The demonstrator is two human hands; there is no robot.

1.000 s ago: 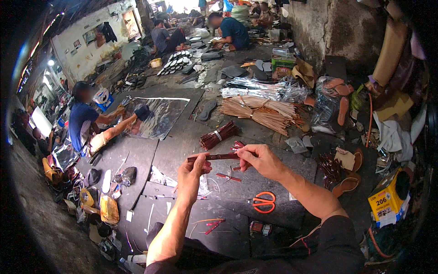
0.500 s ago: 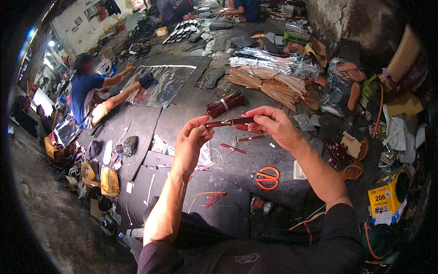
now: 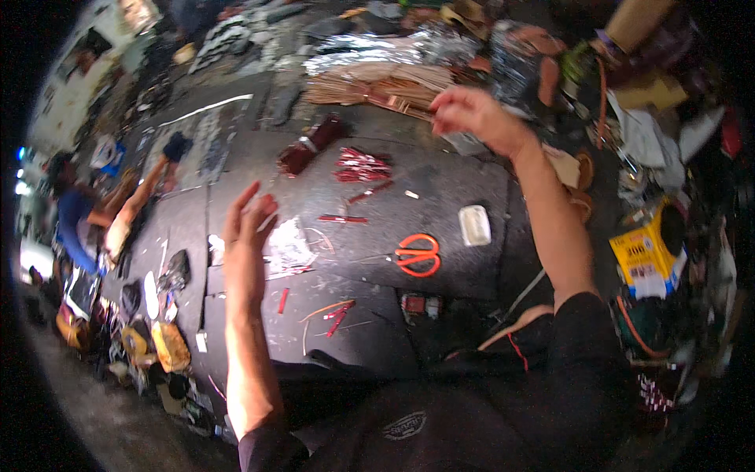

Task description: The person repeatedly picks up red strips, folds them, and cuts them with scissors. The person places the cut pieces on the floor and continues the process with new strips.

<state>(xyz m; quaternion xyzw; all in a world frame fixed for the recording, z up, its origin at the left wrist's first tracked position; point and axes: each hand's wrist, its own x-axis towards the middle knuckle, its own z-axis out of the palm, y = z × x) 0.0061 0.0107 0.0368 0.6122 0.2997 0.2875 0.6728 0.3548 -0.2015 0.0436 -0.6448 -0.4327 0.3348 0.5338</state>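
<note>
My right hand (image 3: 480, 119) is raised at the far right of the work board, its fingers pinching one end of a dark red strap with a metal buckle (image 3: 393, 104). The strap sticks out leftward and looks smeared by motion. My left hand (image 3: 250, 228) is held up on the left with its fingers apart and nothing in it. Between the hands, on the dark board (image 3: 440, 197), lie a bound bundle of dark red strips (image 3: 308, 148), a small pile of red and silvery pieces (image 3: 363, 164) and two loose red pieces. Nearer me are orange-handled scissors (image 3: 418, 256).
A shallow white dish (image 3: 475, 226) stands right of the scissors. Long brown strips (image 3: 354, 88) lie stacked at the back. Clear plastic (image 3: 289, 248) lies near my left hand. A yellow tin (image 3: 646, 250) stands at the right. A person in blue (image 3: 79, 212) sits at the left.
Both hands held the buckled strap before. My left hand has let go and moved left and down; my right hand has carried the strap farther away. The view has shifted as well.
</note>
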